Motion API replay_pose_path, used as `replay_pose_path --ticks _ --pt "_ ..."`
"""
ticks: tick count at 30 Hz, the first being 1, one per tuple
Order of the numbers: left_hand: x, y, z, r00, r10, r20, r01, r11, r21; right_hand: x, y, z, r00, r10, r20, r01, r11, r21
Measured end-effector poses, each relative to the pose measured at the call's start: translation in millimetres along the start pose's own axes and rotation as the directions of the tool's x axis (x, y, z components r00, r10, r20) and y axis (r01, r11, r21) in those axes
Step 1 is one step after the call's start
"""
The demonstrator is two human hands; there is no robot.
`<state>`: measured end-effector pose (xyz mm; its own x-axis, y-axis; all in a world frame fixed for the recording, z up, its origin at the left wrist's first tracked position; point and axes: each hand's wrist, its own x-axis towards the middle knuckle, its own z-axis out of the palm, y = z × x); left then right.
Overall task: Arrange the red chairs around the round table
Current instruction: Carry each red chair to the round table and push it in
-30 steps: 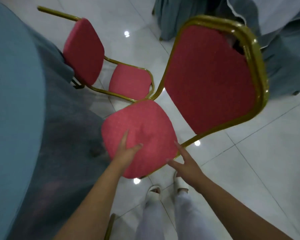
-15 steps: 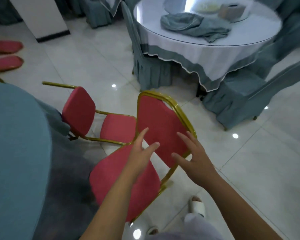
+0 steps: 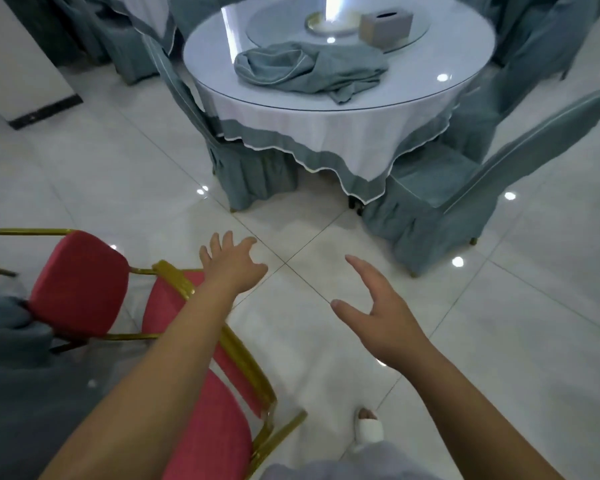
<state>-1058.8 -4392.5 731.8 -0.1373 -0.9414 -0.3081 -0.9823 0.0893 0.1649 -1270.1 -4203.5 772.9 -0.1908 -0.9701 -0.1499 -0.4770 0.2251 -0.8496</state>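
Both hands, left hand (image 3: 234, 265) and right hand (image 3: 381, 315), hover empty, spread over the nearest red chair (image 3: 208, 420).

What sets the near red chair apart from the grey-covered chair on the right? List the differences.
The red chair shows bare red padding and an exposed gold frame; the grey-covered chair is wrapped in a skirted fabric cover. The red chair stands under the left hand and forearm; the covered chair stands beside the white-clothed round table, untouched. Both stand upright on the tiled floor.
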Motion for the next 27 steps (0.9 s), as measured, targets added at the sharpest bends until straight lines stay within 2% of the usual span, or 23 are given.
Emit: replay_pose_path --ticks 3,6,9,14,18,21,24,27 --pt "25 8 30 0.978 -0.154 0.138 0.155 0.988 0.002 46 15 -22 0.999 0.017 0.035 -0.019 0.998 0.059" --pt "28 2 48 0.907 -0.3 0.294 0.319 0.948 -0.018 93 20 -25 0.992 0.083 0.092 -0.093 0.989 0.115" --pt "45 -6 44 0.891 -0.339 0.302 0.371 0.927 -0.054 141 17 -23 0.982 0.037 0.184 -0.061 0.99 0.13" --pt "112 7 36 0.899 -0.328 0.292 0.413 0.856 -0.31 241 14 -22 0.972 0.047 0.232 -0.069 0.994 0.089" --pt "190 28 40 0.88 -0.312 0.358 0.469 0.692 -0.549 330 12 -20 0.953 0.062 0.296 -0.049 0.997 -0.051" --pt "245 29 24 0.857 -0.299 0.419 0.511 0.589 -0.626 407 -13 -23 0.93 0.106 0.352 -0.05 0.985 -0.164" --pt "304 12 -14 0.876 -0.309 0.37 0.481 0.527 -0.701 471 -52 -21 0.924 0.017 0.383 0.051 0.984 -0.169" --pt "362 -17 -59 0.873 -0.385 0.301 0.477 0.537 -0.696 527 -84 -16 0.914 -0.048 0.402 0.11 0.985 -0.132"
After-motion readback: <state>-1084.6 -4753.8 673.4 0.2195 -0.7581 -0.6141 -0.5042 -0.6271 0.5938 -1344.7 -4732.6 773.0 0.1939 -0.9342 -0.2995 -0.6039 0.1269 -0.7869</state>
